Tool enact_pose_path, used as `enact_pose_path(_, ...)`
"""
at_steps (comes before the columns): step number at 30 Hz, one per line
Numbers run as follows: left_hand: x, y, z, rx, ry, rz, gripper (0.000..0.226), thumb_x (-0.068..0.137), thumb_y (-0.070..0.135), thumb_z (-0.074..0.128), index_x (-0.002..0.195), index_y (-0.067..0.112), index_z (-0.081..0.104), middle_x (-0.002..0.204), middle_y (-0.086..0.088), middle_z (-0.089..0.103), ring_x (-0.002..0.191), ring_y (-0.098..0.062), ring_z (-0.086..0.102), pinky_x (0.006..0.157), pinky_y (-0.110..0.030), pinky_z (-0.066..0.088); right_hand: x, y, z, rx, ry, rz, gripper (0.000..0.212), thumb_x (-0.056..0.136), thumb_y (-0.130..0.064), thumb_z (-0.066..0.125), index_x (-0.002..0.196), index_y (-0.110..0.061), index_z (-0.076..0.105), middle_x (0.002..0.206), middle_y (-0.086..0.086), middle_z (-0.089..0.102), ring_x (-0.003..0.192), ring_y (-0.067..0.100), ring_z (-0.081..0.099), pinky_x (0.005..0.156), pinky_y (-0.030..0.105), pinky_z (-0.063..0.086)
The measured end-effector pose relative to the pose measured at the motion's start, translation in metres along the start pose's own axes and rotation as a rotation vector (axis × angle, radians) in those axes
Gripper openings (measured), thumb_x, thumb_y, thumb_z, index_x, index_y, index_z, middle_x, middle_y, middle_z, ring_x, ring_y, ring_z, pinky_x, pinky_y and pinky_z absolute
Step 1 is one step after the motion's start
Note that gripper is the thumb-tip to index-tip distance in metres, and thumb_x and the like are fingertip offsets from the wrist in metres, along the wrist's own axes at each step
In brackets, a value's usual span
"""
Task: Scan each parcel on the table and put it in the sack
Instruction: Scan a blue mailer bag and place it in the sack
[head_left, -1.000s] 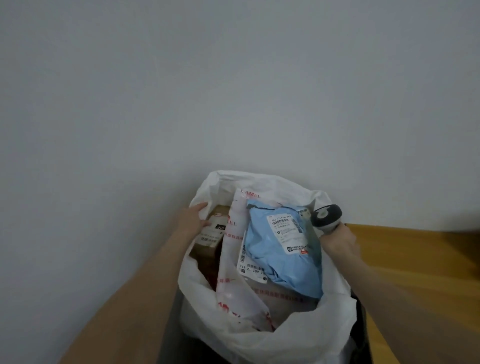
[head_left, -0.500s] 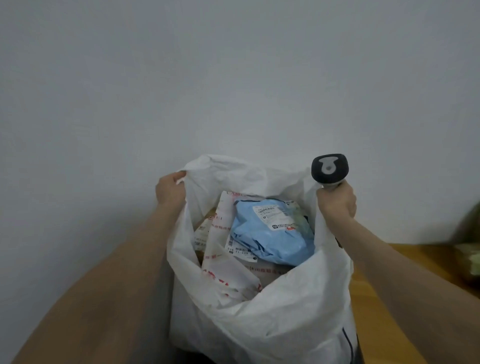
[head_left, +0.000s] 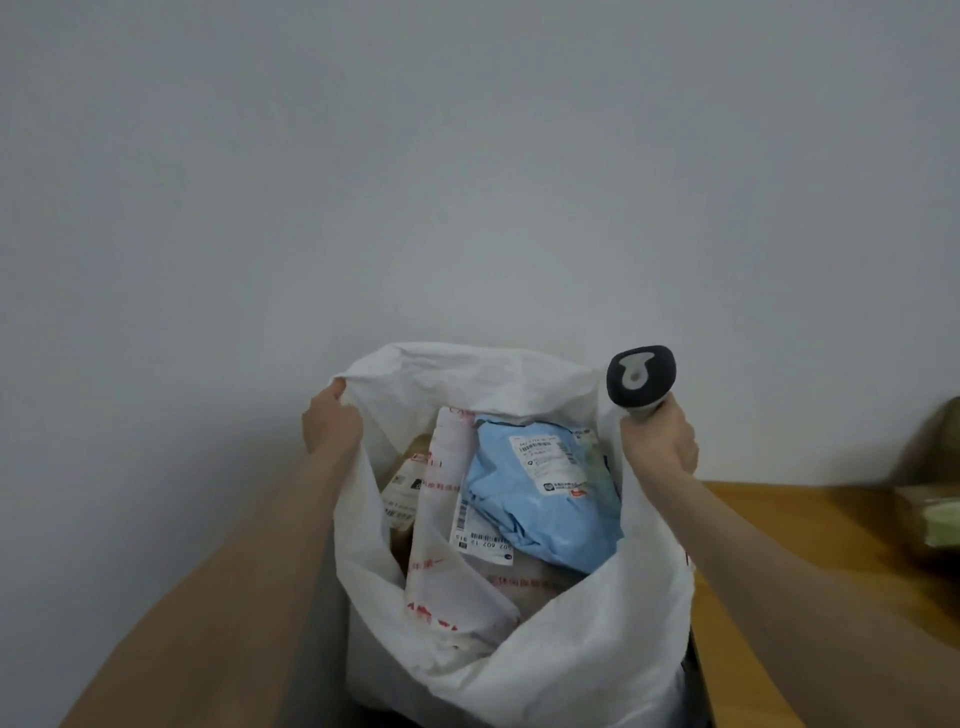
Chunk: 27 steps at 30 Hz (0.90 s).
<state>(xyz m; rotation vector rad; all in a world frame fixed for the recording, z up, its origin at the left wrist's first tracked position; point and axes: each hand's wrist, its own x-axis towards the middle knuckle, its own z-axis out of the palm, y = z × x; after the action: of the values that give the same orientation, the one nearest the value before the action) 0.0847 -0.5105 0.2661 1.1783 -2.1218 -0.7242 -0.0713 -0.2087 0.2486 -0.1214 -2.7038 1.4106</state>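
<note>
A white sack (head_left: 571, 660) stands open in front of me, held up by its rim on both sides. My left hand (head_left: 330, 423) grips the left rim. My right hand (head_left: 660, 441) grips the dark grey barcode scanner (head_left: 640, 376) by its handle, and it looks to hold the right rim too. Inside the sack lie a blue parcel (head_left: 540, 514) with a white label, a white parcel with red print (head_left: 447, 566), and a brown box (head_left: 402, 483) at the left.
A wooden table (head_left: 810, 545) runs along the right, with a blurred greenish parcel (head_left: 935, 514) at its far right edge. A plain grey wall fills the background behind the sack.
My left hand left the brown box inside the sack and took the left rim. Both hands rose, pulling the sack's mouth up. In the last half second little moved.
</note>
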Motion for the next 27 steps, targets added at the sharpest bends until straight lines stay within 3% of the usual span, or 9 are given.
enact_pose_path(5,0.005,-0.002,-0.007,0.068,0.027,-0.010,0.057,0.087,-0.007,0.041,0.140,0.010,0.048,0.136,-0.020,0.053,0.126,-0.038,0.048,0.105,-0.039,0.037,0.007,0.005,-0.002,-0.010,0.015,-0.004,0.007,0.089,-0.012,0.053,0.094,-0.017,0.051,0.082,0.007,0.058,0.078,0.031,0.057,0.072,0.038,0.049)
enact_pose_path(7,0.007,0.006,-0.005,0.054,0.036,-0.006,0.057,0.086,-0.007,0.042,0.140,0.011,0.047,0.133,-0.021,0.055,0.123,-0.039,0.049,0.102,-0.041,0.039,0.011,-0.005,-0.003,0.004,0.031,-0.025,0.010,0.088,-0.013,0.052,0.092,-0.021,0.047,0.082,0.005,0.055,0.076,0.031,0.053,0.070,0.036,0.044)
enact_pose_path(12,-0.019,-0.016,0.017,0.168,-0.131,-0.059,0.065,0.090,0.002,0.046,0.150,0.009,0.023,0.138,-0.022,0.037,0.125,-0.041,0.042,0.100,-0.046,0.038,0.001,0.020,0.007,-0.093,-0.075,0.044,0.007,0.090,-0.014,0.052,0.093,-0.020,0.048,0.084,0.006,0.056,0.077,0.030,0.054,0.068,0.034,0.042)
enact_pose_path(16,-0.018,-0.014,0.021,0.174,-0.176,-0.061,0.066,0.090,0.004,0.048,0.150,0.016,0.022,0.139,-0.020,0.030,0.120,-0.043,0.044,0.096,-0.046,0.041,0.000,0.027,0.007,-0.084,-0.119,0.041,0.012,0.088,-0.016,0.054,0.097,-0.021,0.050,0.088,0.006,0.057,0.080,0.031,0.055,0.070,0.035,0.044)
enact_pose_path(21,-0.048,-0.003,0.017,0.210,-0.237,-0.085,0.073,0.089,0.018,0.057,0.151,0.023,0.019,0.149,-0.019,0.017,0.130,-0.042,0.033,0.106,-0.048,0.035,-0.005,0.028,-0.011,-0.115,-0.222,-0.022,0.020,0.086,-0.014,0.056,0.106,-0.015,0.054,0.104,0.011,0.061,0.091,0.034,0.059,0.074,0.039,0.050)
enact_pose_path(24,-0.084,-0.002,0.007,0.217,-0.212,-0.107,0.078,0.089,0.029,0.062,0.152,0.019,0.017,0.153,-0.019,0.010,0.135,-0.041,0.024,0.108,-0.048,0.030,-0.015,0.031,-0.028,-0.188,-0.203,-0.088,0.031,0.088,-0.016,0.058,0.118,-0.012,0.054,0.120,0.014,0.050,0.103,0.037,0.054,0.085,0.047,0.051)
enact_pose_path(27,-0.128,-0.008,0.000,0.214,-0.165,-0.177,0.075,0.091,0.028,0.059,0.151,0.014,0.016,0.153,-0.020,0.013,0.136,-0.040,0.023,0.109,-0.049,0.029,-0.031,0.038,-0.048,-0.215,-0.230,-0.159,0.031,0.090,-0.019,0.057,0.119,-0.014,0.053,0.123,0.013,0.049,0.105,0.036,0.054,0.088,0.048,0.051)
